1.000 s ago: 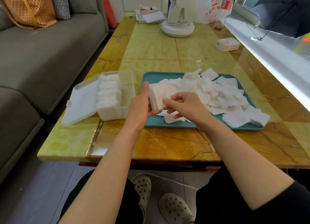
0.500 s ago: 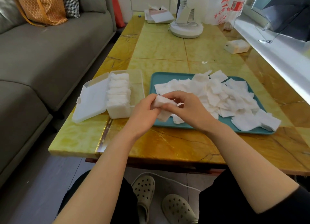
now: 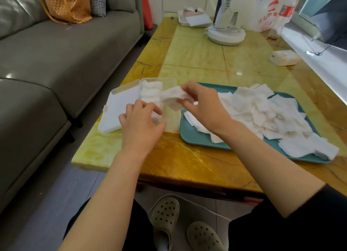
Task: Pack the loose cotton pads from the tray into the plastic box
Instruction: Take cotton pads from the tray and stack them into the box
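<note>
Now my right hand (image 3: pixel 204 107) pinches the pad stack (image 3: pixel 172 98) just above the plastic box (image 3: pixel 169 81), whose long axis runs away from me by the table's (image 3: pixel 187 166) left edge. Earlier both hands held it over the tray's (image 3: pixel 189 136) near-left corner; my left hand (image 3: pixel 140 124) now meets the box's near end, grip unclear.

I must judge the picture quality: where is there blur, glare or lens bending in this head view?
Head view: the right hand and the cotton pads it pinches look smeared; head view: a white glare spot sits on the table; head view: the wide lens bows the sofa edges.
</note>
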A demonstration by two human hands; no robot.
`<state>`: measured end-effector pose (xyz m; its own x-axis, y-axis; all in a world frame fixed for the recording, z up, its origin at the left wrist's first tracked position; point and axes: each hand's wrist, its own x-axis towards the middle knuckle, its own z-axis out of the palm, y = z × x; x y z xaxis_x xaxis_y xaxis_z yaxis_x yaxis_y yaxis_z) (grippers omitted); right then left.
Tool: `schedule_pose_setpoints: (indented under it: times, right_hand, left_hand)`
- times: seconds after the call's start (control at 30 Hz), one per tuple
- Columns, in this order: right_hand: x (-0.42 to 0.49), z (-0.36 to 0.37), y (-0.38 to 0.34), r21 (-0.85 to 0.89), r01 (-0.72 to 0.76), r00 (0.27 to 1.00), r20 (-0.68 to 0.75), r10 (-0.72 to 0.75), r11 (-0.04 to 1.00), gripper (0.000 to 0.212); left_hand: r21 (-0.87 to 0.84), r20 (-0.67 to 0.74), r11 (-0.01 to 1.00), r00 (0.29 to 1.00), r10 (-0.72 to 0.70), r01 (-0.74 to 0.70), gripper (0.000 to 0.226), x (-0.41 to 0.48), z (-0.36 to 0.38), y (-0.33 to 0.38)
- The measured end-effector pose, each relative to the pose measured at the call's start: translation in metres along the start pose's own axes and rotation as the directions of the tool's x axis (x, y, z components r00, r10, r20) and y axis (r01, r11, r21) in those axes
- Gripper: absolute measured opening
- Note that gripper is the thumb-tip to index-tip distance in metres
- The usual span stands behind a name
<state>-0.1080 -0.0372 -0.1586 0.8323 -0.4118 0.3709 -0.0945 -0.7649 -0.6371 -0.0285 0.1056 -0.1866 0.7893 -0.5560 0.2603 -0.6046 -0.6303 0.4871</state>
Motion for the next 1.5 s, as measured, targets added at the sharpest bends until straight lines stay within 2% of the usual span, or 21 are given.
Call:
schedule_pose_setpoints:
  times: [0.1, 0.17, 0.3, 0.43, 0.57, 0.67, 0.87, 1.0, 1.07, 1.1, 1.17, 1.23, 1.3, 1.4, 1.5]
  right_hand:
    - [0.014, 0.005, -0.007, -0.338, 0.141, 0.955, 0.293, -0.038, 0.93, 0.032]
    - [0.02, 0.009, -0.011, -0.459, 0.216, 0.919, 0.393, -0.021, 0.862, 0.031]
    - [0.026, 0.014, -0.017, -0.499, 0.251, 0.889, 0.459, 0.007, 0.829, 0.018]
    - [0.033, 0.016, -0.022, -0.553, 0.28, 0.867, 0.496, 0.041, 0.785, 0.015]
    - [0.032, 0.022, -0.027, -0.632, 0.314, 0.842, 0.53, 0.099, 0.709, 0.036]
    - [0.026, 0.022, -0.024, -0.587, 0.272, 0.861, 0.502, 0.079, 0.763, 0.021]
    - [0.023, 0.025, -0.024, -0.505, 0.154, 0.899, 0.428, 0.092, 0.849, 0.018]
    - [0.02, 0.027, -0.016, -0.401, 0.077, 0.892, 0.437, 0.117, 0.913, 0.021]
    - [0.011, 0.026, -0.012, -0.282, 0.046, 0.896, 0.436, 0.086, 0.958, 0.025]
    - [0.005, 0.024, -0.01, -0.193, 0.029, 0.915, 0.399, 0.052, 0.981, 0.027]
    - [-0.004, 0.015, -0.003, -0.074, 0.005, 0.98, 0.198, 0.01, 0.997, 0.026]
    - [-0.012, 0.004, 0.011, -0.111, -0.046, 0.999, -0.003, 0.046, 0.993, 0.022]
    - [-0.021, -0.005, 0.03, -0.248, -0.096, 0.995, -0.062, 0.083, 0.964, 0.021]
    - [-0.034, -0.013, 0.054, -0.424, -0.083, 0.993, 0.045, 0.112, 0.902, 0.03]
    - [-0.041, -0.012, 0.068, -0.48, -0.043, 0.957, 0.232, 0.174, 0.876, 0.057]
  left_hand:
    - [0.02, 0.009, 1.0, 1.0, 0.011, -0.011, 0.007, 0.002, 0.001, -0.003]
    - [0.037, 0.01, 0.999, 1.0, 0.025, -0.025, 0.009, 0.003, 0.001, -0.004]
    - [0.051, 0.02, 0.998, 0.999, 0.035, -0.036, 0.01, 0.004, 0.001, -0.006]
    - [0.039, 0.019, 0.999, 0.999, 0.033, -0.034, 0.013, 0.005, 0.001, -0.006]
    - [0.015, 0.019, 1.0, 1.0, 0.023, -0.023, 0.011, 0.004, 0.0, -0.006]
    - [0.004, 0.02, 1.0, 1.0, 0.012, -0.012, 0.011, 0.004, -0.001, -0.005]
    - [0.001, 0.008, 1.0, 1.0, 0.006, -0.006, 0.016, 0.004, 0.0, -0.005]
    - [0.012, 0.013, 1.0, 1.0, -0.004, 0.004, 0.02, 0.004, 0.001, -0.002]
    - [0.027, 0.027, 1.0, 1.0, -0.009, 0.008, 0.022, 0.004, 0.001, -0.001]
    - [0.038, 0.032, 0.999, 0.999, -0.01, 0.009, 0.022, 0.003, 0.001, -0.001]
    - [0.065, 0.023, 0.998, 1.0, -0.009, 0.007, 0.021, 0.001, 0.002, 0.001]
    - [0.115, 0.0, 0.993, 1.0, 0.003, -0.003, 0.021, -0.002, 0.004, 0.007]
    - [0.171, -0.022, 0.982, 0.996, 0.087, -0.082, 0.026, -0.007, 0.01, 0.02]
    - [0.135, -0.029, 0.952, 0.959, 0.282, -0.275, 0.026, -0.014, 0.023, 0.041]
    - [0.041, 0.1, 0.897, 0.895, 0.434, -0.439, 0.023, -0.02, 0.038, 0.054]
